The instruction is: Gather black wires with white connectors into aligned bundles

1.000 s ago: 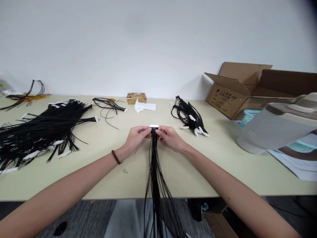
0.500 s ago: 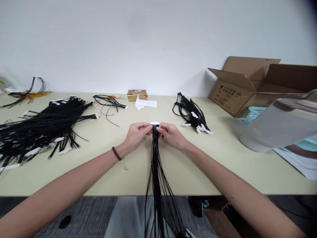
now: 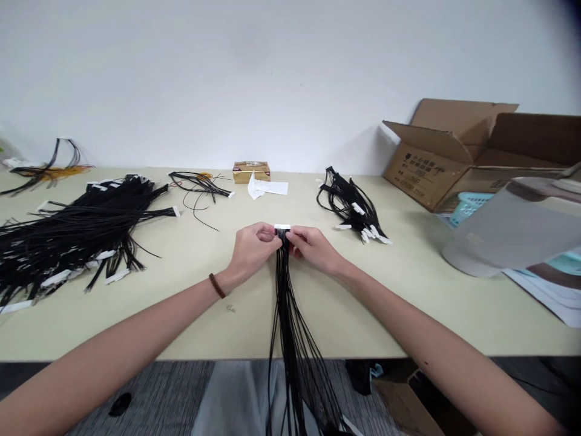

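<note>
A white multi-pin connector (image 3: 282, 227) with a bundle of thin black wires (image 3: 284, 290) is held between my two hands over the middle of the table. My left hand (image 3: 255, 243) pinches its left side, the thumb lying on the wires just below the housing. On the other side my right hand (image 3: 313, 246) grips it, thumb and forefinger close to the connector. The wires hang down past the table's front edge toward my lap. Their lower ends fan out and run out of view at the bottom.
Left lies a large heap of black wire harnesses (image 3: 82, 224); a smaller one (image 3: 200, 184) is behind it. More black harnesses (image 3: 351, 203) lie right of centre. A gold tissue box (image 3: 251, 171), a cardboard box (image 3: 426, 163) and a grey translucent pitcher (image 3: 503, 233) also stand here.
My left thumb has moved from the connector's edge a little down onto the wires. Both hands still hold the harness; the view has shifted slightly.
</note>
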`<control>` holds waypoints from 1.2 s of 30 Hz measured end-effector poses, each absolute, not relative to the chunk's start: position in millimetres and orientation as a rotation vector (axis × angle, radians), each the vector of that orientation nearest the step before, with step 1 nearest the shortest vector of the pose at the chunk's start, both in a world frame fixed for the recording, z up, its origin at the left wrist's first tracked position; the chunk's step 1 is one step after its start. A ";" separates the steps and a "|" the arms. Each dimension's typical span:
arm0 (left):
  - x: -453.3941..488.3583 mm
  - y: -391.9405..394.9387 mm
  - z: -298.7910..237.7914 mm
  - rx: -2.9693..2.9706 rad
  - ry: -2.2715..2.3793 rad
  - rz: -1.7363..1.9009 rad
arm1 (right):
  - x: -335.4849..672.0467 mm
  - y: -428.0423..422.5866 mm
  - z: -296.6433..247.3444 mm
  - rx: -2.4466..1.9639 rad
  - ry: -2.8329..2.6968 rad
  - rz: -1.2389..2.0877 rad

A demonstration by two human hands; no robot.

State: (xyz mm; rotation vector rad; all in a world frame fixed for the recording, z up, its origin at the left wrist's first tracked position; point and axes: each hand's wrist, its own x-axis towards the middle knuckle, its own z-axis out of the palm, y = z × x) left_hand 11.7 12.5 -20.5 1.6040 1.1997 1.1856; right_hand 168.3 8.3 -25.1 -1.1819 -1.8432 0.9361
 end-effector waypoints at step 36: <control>16.1 12.6 -24.8 1.568 1.124 1.120 | 169.6 3.6 -23.4 -1.212 -2.074 0.410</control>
